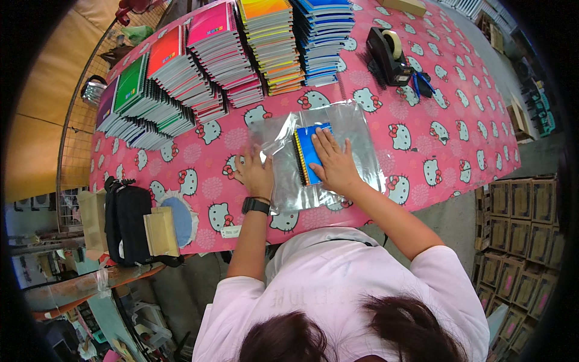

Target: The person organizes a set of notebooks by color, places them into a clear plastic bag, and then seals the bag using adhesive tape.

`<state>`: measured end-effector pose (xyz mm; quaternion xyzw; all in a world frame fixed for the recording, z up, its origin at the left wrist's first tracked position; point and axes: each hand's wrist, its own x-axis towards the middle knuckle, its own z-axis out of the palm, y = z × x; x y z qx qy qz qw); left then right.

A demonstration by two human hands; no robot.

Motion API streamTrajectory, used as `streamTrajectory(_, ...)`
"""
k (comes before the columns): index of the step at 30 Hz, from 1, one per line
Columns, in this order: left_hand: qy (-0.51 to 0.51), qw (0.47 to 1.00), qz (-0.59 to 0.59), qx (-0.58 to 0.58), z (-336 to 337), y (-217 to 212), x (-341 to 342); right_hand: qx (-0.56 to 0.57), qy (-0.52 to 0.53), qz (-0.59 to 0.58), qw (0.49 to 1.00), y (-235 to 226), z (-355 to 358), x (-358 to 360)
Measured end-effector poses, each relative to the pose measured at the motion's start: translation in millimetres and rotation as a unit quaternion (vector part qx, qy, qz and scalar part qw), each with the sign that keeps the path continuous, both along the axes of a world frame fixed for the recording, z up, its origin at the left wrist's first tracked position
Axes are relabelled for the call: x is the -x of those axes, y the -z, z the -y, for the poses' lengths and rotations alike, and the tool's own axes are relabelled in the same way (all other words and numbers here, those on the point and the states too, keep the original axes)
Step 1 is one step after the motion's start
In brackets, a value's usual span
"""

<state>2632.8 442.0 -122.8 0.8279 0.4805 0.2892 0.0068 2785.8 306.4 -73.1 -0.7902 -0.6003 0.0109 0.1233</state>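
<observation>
A clear plastic bag lies flat on the table in front of me. Toward its middle is a blue spiral notebook with a yellow edge along its coil; whether it is inside the bag or on top, I cannot tell. My right hand rests on the notebook with its fingers stretched out, covering its right part. At the left edge of the plastic, my left hand lies palm down with its fingers spread, pressing near the bag's border. A dark watch is on the left wrist.
Tall stacks of spiral notebooks in several colours line the table's far left. A black tape dispenser and blue-handled scissors sit far right. A black bag stands at the near left. Stacked boxes rise beyond the right edge.
</observation>
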Motion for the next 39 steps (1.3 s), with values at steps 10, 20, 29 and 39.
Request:
streamTrajectory(10,0.034,0.771,0.301,0.559,-13,-31,46,-0.01,0.023,0.016,1.0,-18,-5,7)
streamTrajectory(20,0.271,0.81,0.28,0.438,48,-74,-32,-0.003,0.047,-0.45,0.892,-33,-38,-36)
streamTrajectory(29,0.25,0.847,0.303,0.358,37,-68,-39,0.019,0.086,-0.55,0.831,-29,-40,-38)
streamTrajectory(39,0.108,0.955,0.216,0.172,-10,-56,33,0.009,0.083,-0.563,0.822,-16,-37,-48)
